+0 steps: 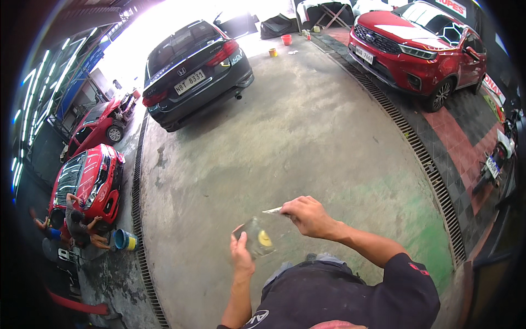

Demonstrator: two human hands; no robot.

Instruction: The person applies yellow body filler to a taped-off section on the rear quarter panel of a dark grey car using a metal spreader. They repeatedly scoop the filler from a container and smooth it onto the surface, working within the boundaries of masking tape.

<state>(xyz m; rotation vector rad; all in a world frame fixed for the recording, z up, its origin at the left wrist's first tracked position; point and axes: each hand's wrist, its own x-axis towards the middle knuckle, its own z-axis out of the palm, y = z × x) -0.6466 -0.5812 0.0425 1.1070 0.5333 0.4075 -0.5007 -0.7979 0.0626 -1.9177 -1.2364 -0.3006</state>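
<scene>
My left hand (241, 256) grips the lower left edge of a flat grey-green mixing board (251, 231), its thumb on top. A yellow dab of paste (264, 238) lies on the board's right half. Up and to the right of it, my right hand (309, 215) is closed round a thin, pale putty spreader (272, 210). The spreader's narrow tip points left, over the board's far side and apart from the paste. The fingers hide most of the spreader. Both hands are in front of my body, above the concrete floor.
A dark sedan (189, 71) stands ahead, a red SUV (419, 46) at far right. Left, two people crouch by a red car (90, 181) near a blue bucket (125, 240). Drain grates (405, 129) edge the concrete floor (274, 142). A motorcycle (496, 159) stands right.
</scene>
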